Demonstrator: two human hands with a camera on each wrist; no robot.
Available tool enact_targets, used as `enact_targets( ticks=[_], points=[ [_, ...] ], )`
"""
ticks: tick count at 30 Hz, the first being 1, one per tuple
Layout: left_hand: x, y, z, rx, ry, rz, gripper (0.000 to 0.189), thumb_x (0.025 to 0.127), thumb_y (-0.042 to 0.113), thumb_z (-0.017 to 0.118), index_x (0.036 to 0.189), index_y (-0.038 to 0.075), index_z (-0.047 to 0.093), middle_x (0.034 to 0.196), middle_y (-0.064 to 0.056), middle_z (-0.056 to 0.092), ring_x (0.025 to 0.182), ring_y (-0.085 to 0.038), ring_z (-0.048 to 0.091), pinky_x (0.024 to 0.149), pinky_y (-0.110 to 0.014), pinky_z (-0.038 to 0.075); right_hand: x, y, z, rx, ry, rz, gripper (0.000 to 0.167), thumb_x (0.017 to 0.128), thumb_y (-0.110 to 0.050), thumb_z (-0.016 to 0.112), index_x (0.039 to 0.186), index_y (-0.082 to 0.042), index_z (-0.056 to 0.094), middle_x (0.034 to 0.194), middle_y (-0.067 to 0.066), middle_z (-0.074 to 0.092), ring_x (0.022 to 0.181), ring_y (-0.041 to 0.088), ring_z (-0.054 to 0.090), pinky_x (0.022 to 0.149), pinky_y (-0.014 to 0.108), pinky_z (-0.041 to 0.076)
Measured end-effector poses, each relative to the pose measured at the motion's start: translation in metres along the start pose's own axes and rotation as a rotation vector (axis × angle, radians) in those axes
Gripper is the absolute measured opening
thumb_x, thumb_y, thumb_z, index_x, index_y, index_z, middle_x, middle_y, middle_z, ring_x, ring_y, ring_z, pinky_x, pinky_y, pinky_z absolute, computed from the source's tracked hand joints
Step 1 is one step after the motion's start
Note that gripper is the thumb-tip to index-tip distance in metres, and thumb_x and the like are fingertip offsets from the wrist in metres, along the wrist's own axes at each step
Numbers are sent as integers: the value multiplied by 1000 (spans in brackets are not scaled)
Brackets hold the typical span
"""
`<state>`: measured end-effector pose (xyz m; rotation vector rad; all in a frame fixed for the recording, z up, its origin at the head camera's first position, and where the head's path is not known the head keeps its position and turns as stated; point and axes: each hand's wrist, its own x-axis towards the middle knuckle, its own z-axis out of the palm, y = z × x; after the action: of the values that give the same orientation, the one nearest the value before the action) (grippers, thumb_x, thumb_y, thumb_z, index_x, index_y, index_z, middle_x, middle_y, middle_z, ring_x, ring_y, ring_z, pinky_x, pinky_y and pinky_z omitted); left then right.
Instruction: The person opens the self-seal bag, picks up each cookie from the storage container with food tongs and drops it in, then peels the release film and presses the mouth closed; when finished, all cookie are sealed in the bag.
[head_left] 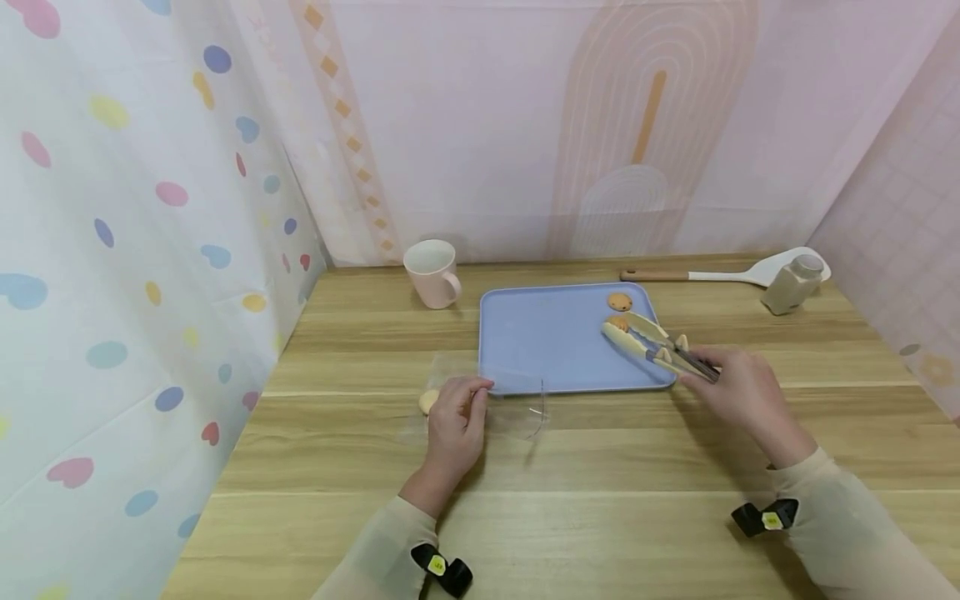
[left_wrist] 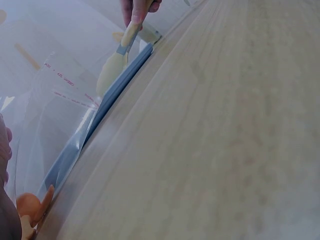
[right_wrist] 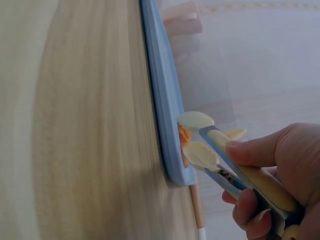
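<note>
My right hand (head_left: 738, 392) grips a pair of tongs (right_wrist: 250, 175) with cream tips and metal arms. The tips are over the right side of a blue tray (head_left: 540, 333), about a small orange-brown cookie (head_left: 618, 322). Whether they squeeze it I cannot tell. A second cookie (head_left: 619, 302), round with dark spots, lies behind it on the tray. My left hand (head_left: 456, 425) pinches a clear plastic bag (head_left: 513, 412) at the tray's front left edge. Inside the bag, a pale cookie (head_left: 429, 402) shows beside the hand, partly covered by it.
A pink mug (head_left: 431, 275) stands behind the tray on the left. Behind it on the right lies a white spatula (head_left: 720, 276) with a wooden handle, and a shaker jar (head_left: 792, 286) stands near its head. Patterned curtains (head_left: 465, 125) border the wooden table (head_left: 600, 517).
</note>
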<state>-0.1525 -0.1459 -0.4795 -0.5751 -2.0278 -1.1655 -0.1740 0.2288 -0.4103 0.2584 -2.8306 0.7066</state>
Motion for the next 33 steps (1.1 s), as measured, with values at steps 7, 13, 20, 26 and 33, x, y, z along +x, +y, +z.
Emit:
enact_targets(
  ticks=[7, 13, 20, 26, 33],
  points=[
    [0, -1, 1, 8, -9, -3, 14, 91, -5, 58, 95, 3, 69, 93, -7, 68, 90, -23, 62, 80, -31, 50, -20, -13, -10, 65, -40, -7, 43, 84, -29, 75, 117, -2, 68, 87, 15, 69, 56, 16, 43, 48, 28, 33],
    [0, 0, 1, 13, -26, -18, 13, 91, -4, 58, 95, 3, 68, 93, -7, 68, 90, -23, 62, 80, -31, 50, -46, -30, -22, 152, -57, -57, 41, 79, -26, 80, 115, -8, 71, 69, 0, 62, 49, 6, 43, 42, 24, 36],
    [2, 1, 0, -9, -18, -23, 13, 92, -5, 57, 96, 1, 68, 94, -8, 68, 91, -23, 62, 81, -30, 50, -68, -48, -20, 255, -90, -164, 38, 75, -21, 83, 111, -13, 73, 71, -10, 63, 47, -1, 42, 42, 20, 39],
    [2, 0, 0, -16, -15, -22, 15, 92, -5, 56, 97, 2, 68, 95, -8, 67, 91, -23, 62, 80, -31, 51, -69, -57, -3, 276, -212, -169, 39, 77, -25, 81, 114, -16, 72, 95, -5, 70, 47, -2, 35, 43, 21, 38],
    [1, 2, -1, -42, -12, -34, 15, 92, -7, 56, 97, 1, 68, 95, -10, 66, 91, -25, 61, 82, -28, 49, -56, -70, 18, 248, -292, -194, 41, 78, -28, 80, 117, -18, 70, 66, -10, 58, 38, -5, 21, 35, 20, 31]
  ],
)
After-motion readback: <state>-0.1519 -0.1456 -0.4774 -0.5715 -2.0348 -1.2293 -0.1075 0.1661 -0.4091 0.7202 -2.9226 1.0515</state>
